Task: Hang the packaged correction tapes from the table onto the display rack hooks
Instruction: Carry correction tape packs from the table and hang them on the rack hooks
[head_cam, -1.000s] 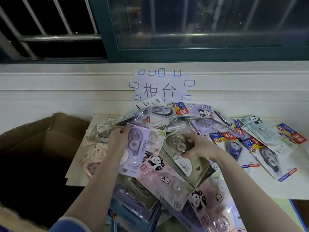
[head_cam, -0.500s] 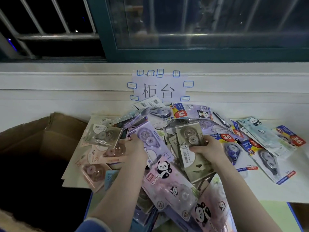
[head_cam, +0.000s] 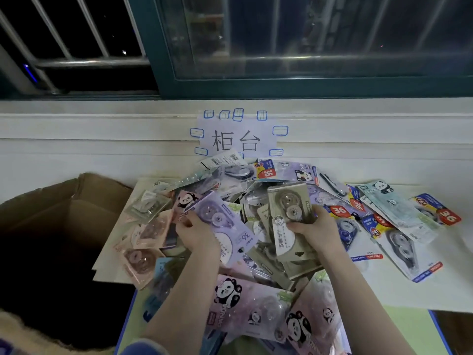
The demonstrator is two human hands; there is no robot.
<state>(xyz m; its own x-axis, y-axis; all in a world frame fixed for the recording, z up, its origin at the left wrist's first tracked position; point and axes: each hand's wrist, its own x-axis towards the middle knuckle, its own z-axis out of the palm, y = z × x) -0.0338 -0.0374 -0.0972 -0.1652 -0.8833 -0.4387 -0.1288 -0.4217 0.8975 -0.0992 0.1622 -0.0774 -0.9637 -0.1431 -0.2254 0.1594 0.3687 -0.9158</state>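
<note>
Raised since the earlier frames: olive-grey pack (head_cam: 289, 221), now lifted clear of the heap and held nearly upright by the right hand (head_cam: 316, 230), fingers curled round its right edge and thumb pressed on its face. Lilac pack (head_cam: 222, 226): gripped by the left hand (head_cam: 197, 233) along its left edge, tilted, lower corner still touching the pile.

Heap of packaged correction tapes (head_cam: 256, 298): mounded between and beneath both forearms, overlapping, panda-printed pink packs nearest the viewer. Blue-and-red packs (head_cam: 399, 242) spread flatter toward the right, with bare table (head_cam: 435, 290) beyond them.

Left boundary: open cardboard box (head_cam: 64, 213), flap raised, just beside the pink packs at the heap's edge.

Far boundary: white wall ledge (head_cam: 102, 129) bearing a taped paper sign (head_cam: 236, 139), its lower edge overlapped by packs. Above: dark window (head_cam: 307, 39) in a teal frame, metal bars to the left. Display rack: out of view.
</note>
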